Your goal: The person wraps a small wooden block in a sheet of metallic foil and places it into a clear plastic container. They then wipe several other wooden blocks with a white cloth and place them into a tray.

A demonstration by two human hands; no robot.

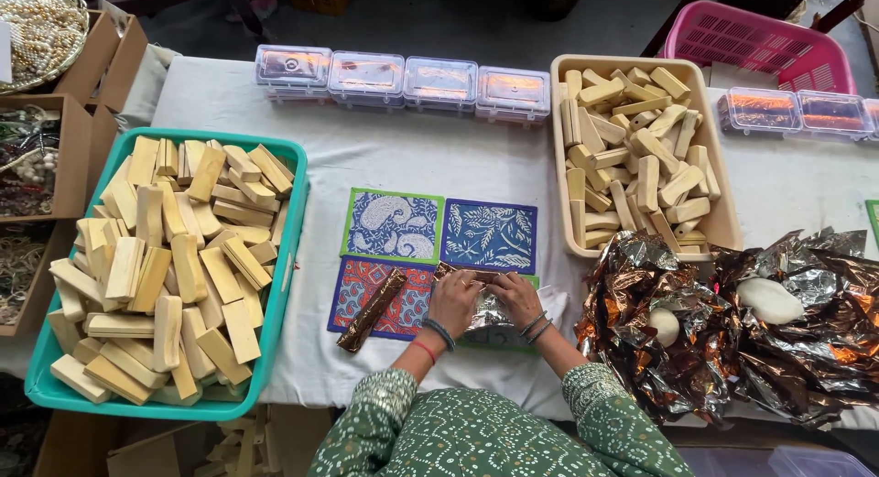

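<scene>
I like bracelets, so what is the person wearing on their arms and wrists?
Both arms have green sleeves with a small white dotted print, ending in patterned cuffs. The left hand has a dark bangle and a thin red one at the wrist. The right hand has a few thin dark and silvery bangles at its wrist. Any rings are too small to tell.

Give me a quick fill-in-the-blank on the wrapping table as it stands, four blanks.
1. The teal tray holds pale wooden ____.
2. Both the left hand and the right hand press on a sheet of silver ____.
3. A foil-wrapped stick lies on the ____ patterned mat.
4. The pink basket stands at the table's far ____ corner.

Missing words: blocks; foil; red; right
</scene>
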